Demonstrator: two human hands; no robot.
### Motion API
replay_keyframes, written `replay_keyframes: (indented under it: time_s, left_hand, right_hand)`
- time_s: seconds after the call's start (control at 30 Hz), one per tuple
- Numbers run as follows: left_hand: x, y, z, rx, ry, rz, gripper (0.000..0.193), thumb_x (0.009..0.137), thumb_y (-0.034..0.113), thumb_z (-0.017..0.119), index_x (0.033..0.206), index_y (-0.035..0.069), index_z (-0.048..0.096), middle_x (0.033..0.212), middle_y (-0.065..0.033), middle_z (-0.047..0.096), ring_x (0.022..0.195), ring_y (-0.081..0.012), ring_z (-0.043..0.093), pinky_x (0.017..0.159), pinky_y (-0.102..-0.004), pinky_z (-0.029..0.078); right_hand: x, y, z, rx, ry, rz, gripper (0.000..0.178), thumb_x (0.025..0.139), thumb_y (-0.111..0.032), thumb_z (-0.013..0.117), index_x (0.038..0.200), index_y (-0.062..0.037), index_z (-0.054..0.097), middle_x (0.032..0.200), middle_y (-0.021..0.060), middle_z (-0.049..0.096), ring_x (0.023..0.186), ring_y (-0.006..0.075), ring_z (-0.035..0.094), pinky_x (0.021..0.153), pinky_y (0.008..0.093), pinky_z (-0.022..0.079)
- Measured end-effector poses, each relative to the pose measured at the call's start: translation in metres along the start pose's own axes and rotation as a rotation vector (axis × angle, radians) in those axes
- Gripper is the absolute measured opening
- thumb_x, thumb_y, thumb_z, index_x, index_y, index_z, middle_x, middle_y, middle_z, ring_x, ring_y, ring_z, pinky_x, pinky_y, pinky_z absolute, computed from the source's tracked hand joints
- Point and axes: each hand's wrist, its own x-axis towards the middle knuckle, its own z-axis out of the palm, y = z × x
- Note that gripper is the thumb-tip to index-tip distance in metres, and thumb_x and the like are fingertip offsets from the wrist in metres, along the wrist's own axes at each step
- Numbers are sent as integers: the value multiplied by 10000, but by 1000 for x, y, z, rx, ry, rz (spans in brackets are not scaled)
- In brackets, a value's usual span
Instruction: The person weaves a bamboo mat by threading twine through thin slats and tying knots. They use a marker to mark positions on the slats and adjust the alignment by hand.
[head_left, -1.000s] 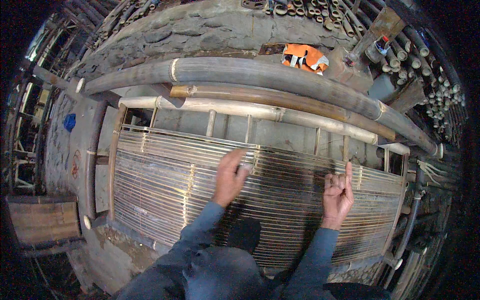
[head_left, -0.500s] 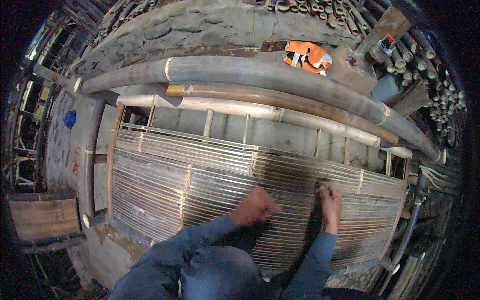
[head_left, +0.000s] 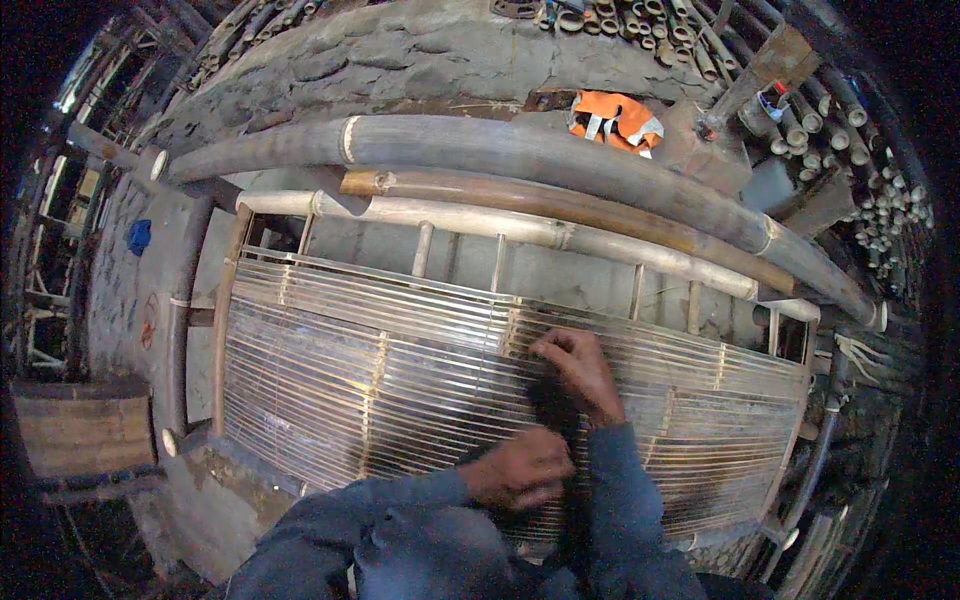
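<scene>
A wide panel of thin bamboo slats point(head_left: 310, 375) lies before me in a bamboo frame, its slats running side to side. Pale binding strips point(head_left: 374, 385) cross the slats in short columns. Over the middle of the panel, my right hand point(head_left: 588, 375) has thumb and fingers pinched together beside one such binding; whatever is between the fingertips is too small to make out. Closer to me and a little left, my left hand point(head_left: 518, 468) is curled closed above the slats, slightly blurred, and its contents are hidden.
Thick bamboo poles point(head_left: 450, 140) run along the panel's far side. Beyond them lies an orange and white cloth point(head_left: 616, 122) near a wooden post point(head_left: 765, 70). Cut bamboo poles point(head_left: 640, 25) are stacked at the back. A blue scrap point(head_left: 139, 237) lies at left.
My right hand has moved left to the middle binding. My left hand has drawn back toward me and slightly right. The slats look unmoved.
</scene>
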Motion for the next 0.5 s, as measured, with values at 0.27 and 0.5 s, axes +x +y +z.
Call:
replay_keyframes:
  time_s: [0.27,0.5]
  left_hand:
    - [15,-171,-136,687,182,-647,130,844,97,664,960,45,689,956,-199,672,965,-391,627,863,-486,437]
    - [17,-201,-134,489,-8,-868,202,849,276,757,957,106,751,926,-198,711,946,-385,671,831,-463,516]
  right_hand:
    - [-38,-25,-45,670,184,-203,182,915,-204,694,924,-26,728,1031,126,734,898,245,686,872,386,535]
    - [53,-24,-38,423,-48,-13,186,958,-146,632,1077,-4,640,924,97,691,787,252,658,757,417,550]
